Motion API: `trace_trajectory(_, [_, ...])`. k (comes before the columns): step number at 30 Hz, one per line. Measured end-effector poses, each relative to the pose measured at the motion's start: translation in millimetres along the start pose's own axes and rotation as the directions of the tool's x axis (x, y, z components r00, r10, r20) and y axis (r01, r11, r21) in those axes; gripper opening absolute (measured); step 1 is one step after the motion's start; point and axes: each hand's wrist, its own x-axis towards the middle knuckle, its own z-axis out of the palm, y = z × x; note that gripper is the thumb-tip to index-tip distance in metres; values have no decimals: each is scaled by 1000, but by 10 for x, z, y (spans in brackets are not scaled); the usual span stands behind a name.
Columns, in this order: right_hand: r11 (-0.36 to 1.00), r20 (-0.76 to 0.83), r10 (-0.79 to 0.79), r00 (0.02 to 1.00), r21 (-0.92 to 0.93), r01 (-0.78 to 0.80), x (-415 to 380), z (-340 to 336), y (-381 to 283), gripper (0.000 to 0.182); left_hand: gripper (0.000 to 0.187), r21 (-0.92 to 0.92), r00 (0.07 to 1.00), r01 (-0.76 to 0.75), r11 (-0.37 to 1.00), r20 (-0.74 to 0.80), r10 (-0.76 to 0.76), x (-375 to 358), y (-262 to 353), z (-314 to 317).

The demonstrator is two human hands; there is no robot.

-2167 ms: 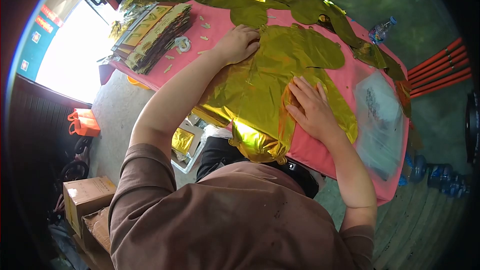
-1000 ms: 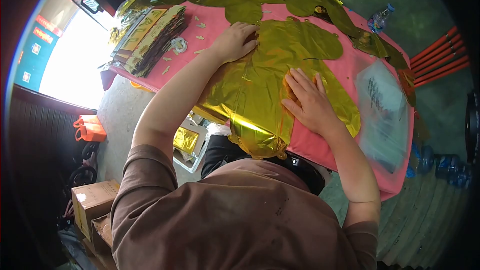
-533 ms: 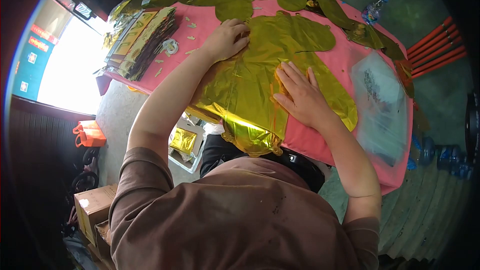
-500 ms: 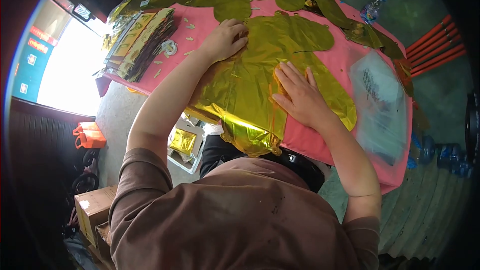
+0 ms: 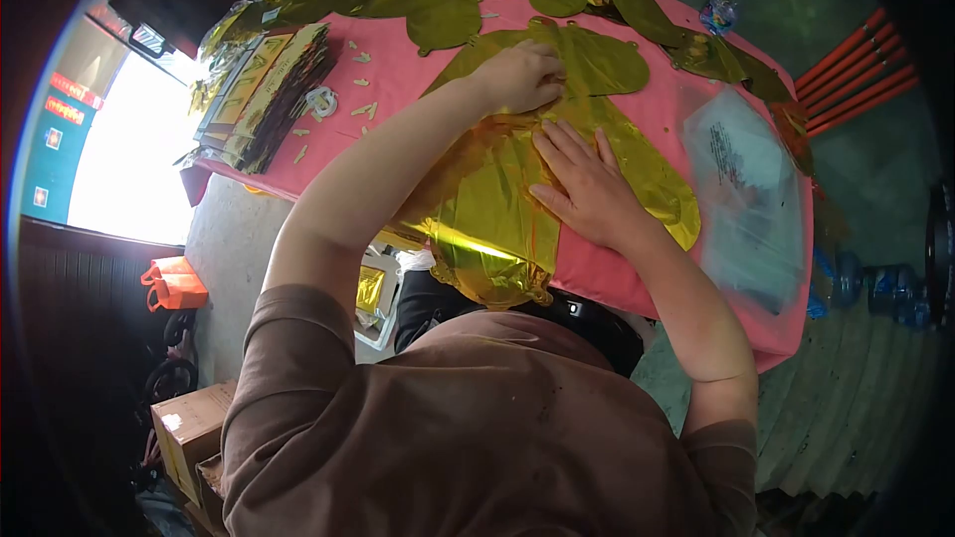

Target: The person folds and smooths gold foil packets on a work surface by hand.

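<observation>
A large gold foil sheet (image 5: 487,189), flat and creased, lies on the pink tablecloth (image 5: 597,273), its lower end hanging over the near edge. My left hand (image 5: 519,78) rests on its upper part with fingers bent; whether they pinch the foil is too small to tell. Just below and to the right, my right hand (image 5: 587,184) lies flat on the foil, fingers spread. More gold foil pieces (image 5: 443,18) lie along the far side of the table.
Stacked printed packets (image 5: 269,89) and a white string coil (image 5: 320,101) sit at the left. Clear plastic bags (image 5: 746,189) lie at the right, a bottle (image 5: 724,8) behind them. A white box (image 5: 383,323) stands below the near edge.
My left hand has moved right across the upper foil, closer to my right hand. My right hand stays flat on the foil. The view has shifted slightly.
</observation>
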Motion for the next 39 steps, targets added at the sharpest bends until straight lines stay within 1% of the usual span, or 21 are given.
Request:
trace_trajectory(2, [1000,-11,0,1000,24,0,-16,19,6,61,27,126,990,-29,992,-133,46,-20,1,92])
trace_trajectory(6, [997,7,51,999,50,-52,-226,-43,-77,63,28,146,990,-21,989,-138,42,-54,28,123])
trace_trajectory(9, [992,25,10,1000,123,-13,-607,-203,-225,63,28,129,990,1,992,-140,17,-72,35,129])
trace_trajectory(11, [964,72,8,997,264,-26,-860,-434,-374,53,28,162,987,-20,987,-152,45,-65,12,143])
trace_trajectory(12, [964,84,11,996,265,-33,-958,-525,-381,53,28,150,988,-15,989,-152,38,-64,9,144])
trace_trajectory(14, [880,184,-114,976,474,14,-1114,-690,-343,36,29,178,988,-31,984,-146,57,-59,5,144])
trace_trajectory(15, [881,190,-108,976,473,5,-1132,-762,-319,36,29,169,988,-33,985,-145,58,-61,6,142])
trace_trajectory(17, [685,276,-15,961,703,-192,-1112,-860,-259,23,32,173,994,-3,985,-105,21,-55,-1,131])
trace_trajectory(18, [789,69,15,997,612,-54,-1090,-804,-227,21,32,170,994,-6,985,-106,24,-49,-5,132])
trace_trajectory(19, [789,69,18,997,611,-57,-1046,-786,-191,21,32,168,993,-9,986,-110,28,-52,-7,133])
trace_trajectory(21, [911,-109,173,979,396,-116,-932,-767,-98,25,32,168,993,-20,986,-114,39,-58,-6,136])
trace_trajectory(22, [912,-115,176,978,393,-118,-874,-761,-40,25,30,158,991,-19,987,-128,40,-58,2,138])
trace_trajectory(24, [982,-349,121,929,-93,-163,-765,-742,88,31,28,148,989,-27,989,-143,49,-62,12,141])
trace_trajectory(25, [981,-355,125,926,-97,-170,-728,-708,181,31,27,142,988,-30,989,-145,51,-65,14,136])
trace_trajectory(27, [908,-235,337,912,-175,-381,-680,-635,369,37,27,136,987,-45,990,-146,65,-59,-6,136])
trace_trajectory(28, [904,-243,342,908,-178,-389,-649,-631,400,37,29,129,990,-42,991,-130,59,-59,-25,138])
trace_trajectory(30, [864,-92,488,868,-92,-496,-574,-632,438,36,31,125,991,-41,991,-120,56,-49,-28,140])
trace_trajectory(31, [863,-98,487,868,-95,-495,-551,-630,477,36,31,123,990,-40,992,-129,56,-55,-28,147])
trace_trajectory(33, [840,48,540,840,41,-542,-521,-655,552,28,30,126,988,-42,991,-145,61,-60,-24,141])
trace_trajectory(36, [818,101,569,816,32,-574,-483,-728,571,19,30,123,988,-38,992,-141,56,-61,-4,128])
trace_trajectory(39, [880,27,461,887,111,-461,-478,-664,674,15,26,112,986,-41,993,-156,59,-65,22,117])
